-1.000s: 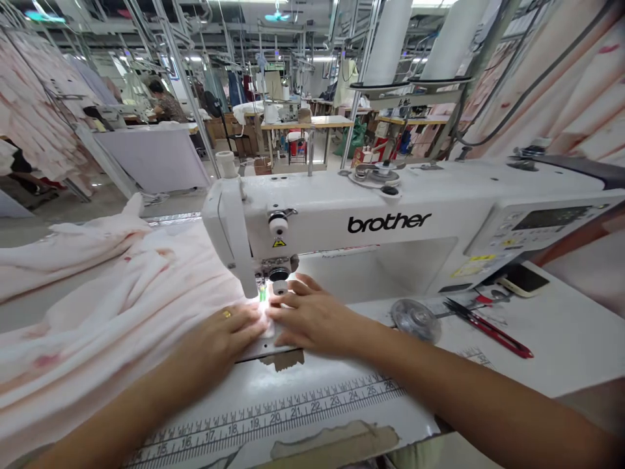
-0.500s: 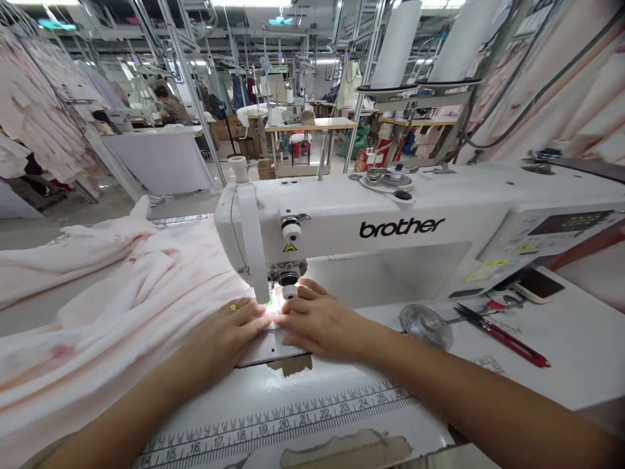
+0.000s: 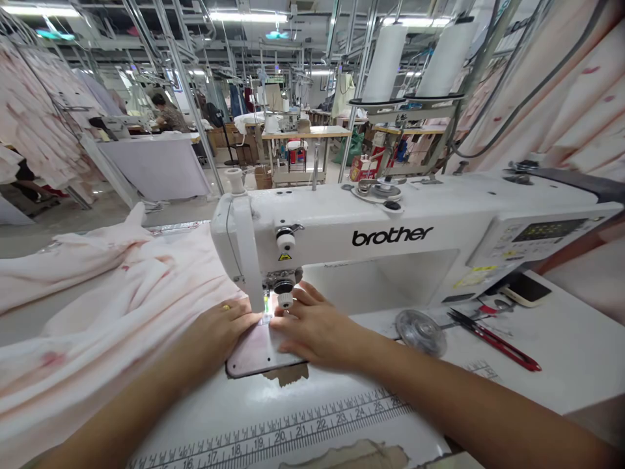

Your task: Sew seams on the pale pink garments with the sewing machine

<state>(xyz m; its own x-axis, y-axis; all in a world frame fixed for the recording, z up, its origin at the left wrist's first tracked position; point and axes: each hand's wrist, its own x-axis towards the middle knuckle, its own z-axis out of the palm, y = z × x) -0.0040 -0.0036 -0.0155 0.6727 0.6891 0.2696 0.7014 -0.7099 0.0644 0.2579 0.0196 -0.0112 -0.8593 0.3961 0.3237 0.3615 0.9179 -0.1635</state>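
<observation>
Running along the table [image 3: 576,352] in front of the sewing machine [image 3: 322,225], a printed ruler [image 3: 278,438] lay nearest you. Your left hand [image 3: 228,326], fingers extended, rested at the machine's needle end, against the pink fabric [image 3: 161,280] spread left of the machine. Your right hand [image 3: 315,329] reached under the machine's arm, fingers bent and partly hidden. Whether either hand pinched cloth could not be told. Red snips [image 3: 498,342] lay right of the machine; thread cones [image 3: 385,64] stood behind it.

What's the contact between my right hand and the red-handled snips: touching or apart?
Apart. The head view shows the clear disc and bare white tabletop between the right hand and the red-handled snips.
</observation>
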